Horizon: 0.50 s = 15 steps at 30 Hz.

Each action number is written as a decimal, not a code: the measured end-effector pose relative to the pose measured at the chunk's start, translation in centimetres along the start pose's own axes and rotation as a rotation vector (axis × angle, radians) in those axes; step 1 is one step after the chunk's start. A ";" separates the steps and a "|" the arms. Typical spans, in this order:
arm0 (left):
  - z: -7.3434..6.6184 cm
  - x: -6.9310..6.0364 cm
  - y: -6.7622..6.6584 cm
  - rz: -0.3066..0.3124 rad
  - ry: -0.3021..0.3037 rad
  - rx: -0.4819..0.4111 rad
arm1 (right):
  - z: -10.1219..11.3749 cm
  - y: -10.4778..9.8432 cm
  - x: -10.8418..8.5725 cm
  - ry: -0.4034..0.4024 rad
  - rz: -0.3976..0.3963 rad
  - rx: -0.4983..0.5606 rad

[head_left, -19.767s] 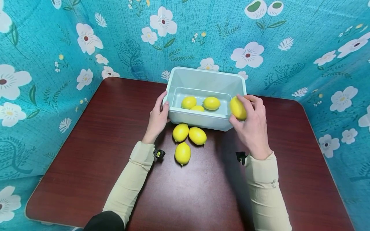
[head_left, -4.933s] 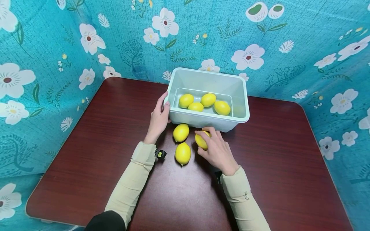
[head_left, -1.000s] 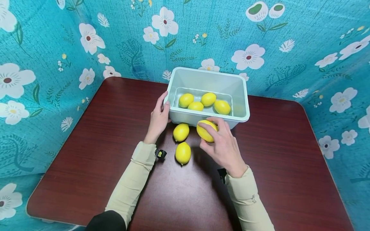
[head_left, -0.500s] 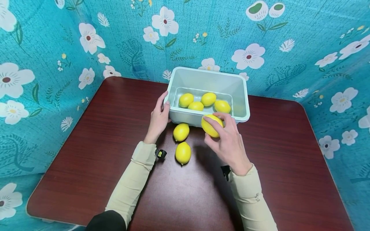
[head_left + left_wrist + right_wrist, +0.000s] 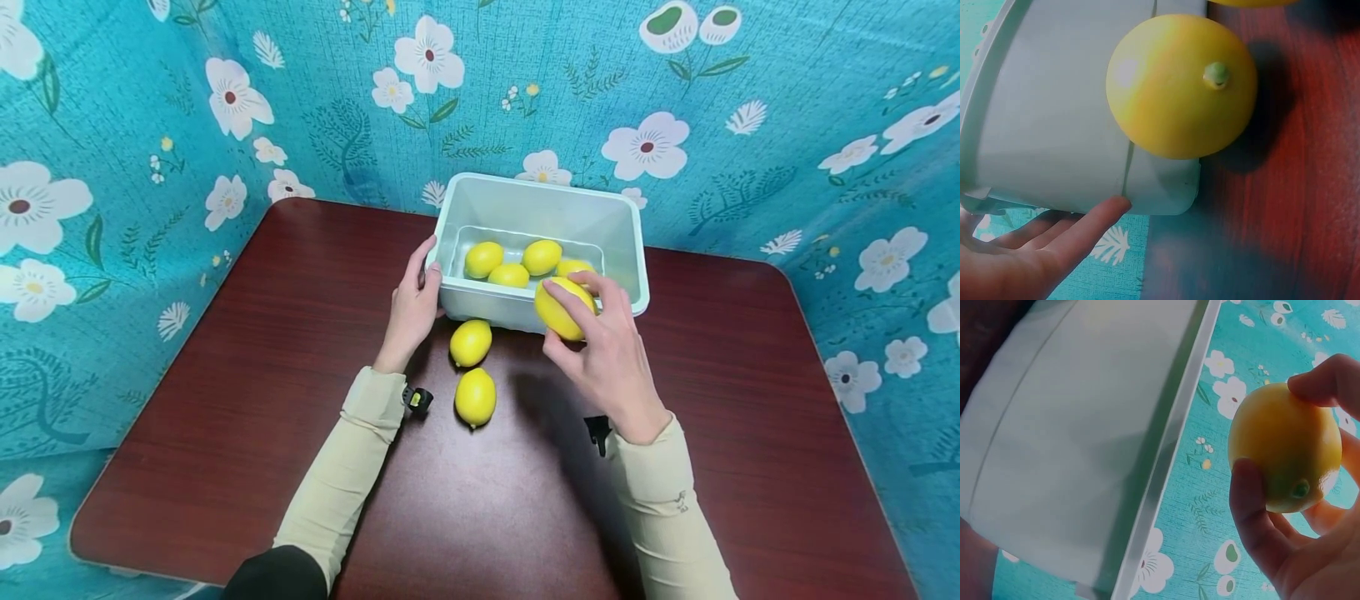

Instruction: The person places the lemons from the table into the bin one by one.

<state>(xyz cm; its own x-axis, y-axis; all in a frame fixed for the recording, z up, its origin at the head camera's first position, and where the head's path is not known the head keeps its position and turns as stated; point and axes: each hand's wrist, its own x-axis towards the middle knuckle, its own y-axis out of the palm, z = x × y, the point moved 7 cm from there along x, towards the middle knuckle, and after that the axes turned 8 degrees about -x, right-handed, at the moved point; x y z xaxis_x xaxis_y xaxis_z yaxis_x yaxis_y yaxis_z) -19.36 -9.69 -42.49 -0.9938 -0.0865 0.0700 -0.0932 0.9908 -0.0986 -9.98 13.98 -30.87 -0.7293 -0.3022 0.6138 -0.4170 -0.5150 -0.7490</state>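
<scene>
The right grip, a bare hand, pinches a yellow oval lemon between its thumb and fingers, opened just as wide as the fruit. About five seconds ago that lemon is down on the counter, a shiny red-brown wooden one. Now it is up in the air by the near wall of the pale green rectangular plastic box. Even since half a second ago it has gone higher and further to the right. From the head it covers a bit of the box's near rim, and it hides part of one lemon inside.

The left grip has not moved. Its fingers lie nearly straight against the left end of the box, touching it but not curled around it.

Four yellow lemons lie in the box; about twenty seconds ago I see only three there. Two more yellow lemons sit on the counter in front of the box, just where they were, one nearer the person. Behind it all is the same bright blue cloth with white flowers.
</scene>
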 end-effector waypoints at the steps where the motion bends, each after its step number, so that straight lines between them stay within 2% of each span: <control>1: 0.0 0.0 0.0 -0.001 0.001 0.001 | 0.0 -0.1 0.1 -0.002 -0.002 0.003; 15: 0.0 -0.1 0.0 -0.002 -0.013 -0.009 | -0.5 -0.8 0.9 -0.007 -0.033 0.015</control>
<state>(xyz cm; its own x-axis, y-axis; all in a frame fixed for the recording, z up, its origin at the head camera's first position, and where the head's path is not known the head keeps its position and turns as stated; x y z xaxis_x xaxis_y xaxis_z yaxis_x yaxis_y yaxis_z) -19.23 -9.72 -42.49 -0.9943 -0.0897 0.0578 -0.0946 0.9915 -0.0891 -10.59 14.56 -29.81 -0.7114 -0.2906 0.6398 -0.4324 -0.5367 -0.7245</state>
